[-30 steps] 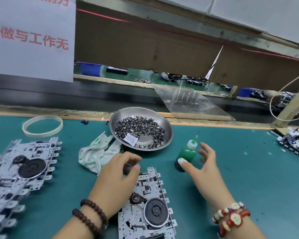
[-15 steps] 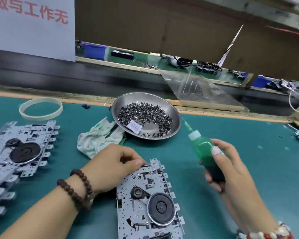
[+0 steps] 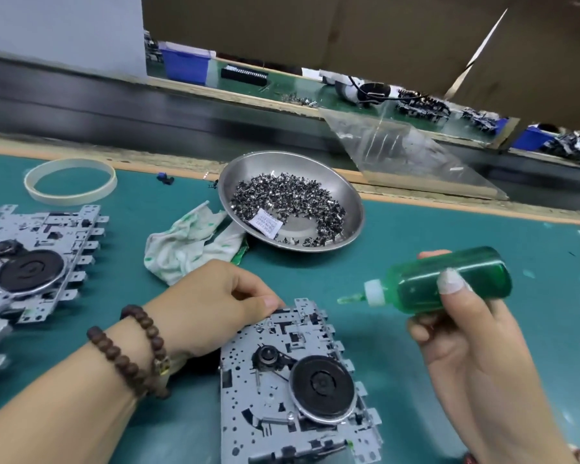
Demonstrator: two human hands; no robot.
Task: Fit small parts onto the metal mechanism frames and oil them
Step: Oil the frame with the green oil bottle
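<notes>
Two hands are at work over the green desk (image 3: 482, 229). The right hand (image 3: 466, 336) holds a green oil bottle (image 3: 449, 283) nearly on its side, fingers (image 3: 451, 281) curled round the body and thumb behind, with the white cap and thin green nozzle (image 3: 350, 299) aimed left toward the near metal frame (image 3: 292, 390). The left hand (image 3: 215, 306) rests at that frame's upper left corner, fingers curled with the thumb tip touching the edge; whether it pinches a small part I cannot tell.

The frame lies flat on the desk between the two hands, and more frames (image 3: 37, 262) lie stacked at the left. It looks like thin stamped sheet: stiff and light, with sharp tabs along its edges, so it is best steadied by its edges, away from the black flywheel (image 3: 322, 385) and its belt. The bottle looks like soft plastic, probably light and squeezable, possibly slick if oily; a mid-body hold suits a gentle squeeze.

A steel bowl (image 3: 355, 202) of small dark parts (image 3: 282, 195) sits beyond, touching a crumpled cloth (image 3: 185, 242).
</notes>
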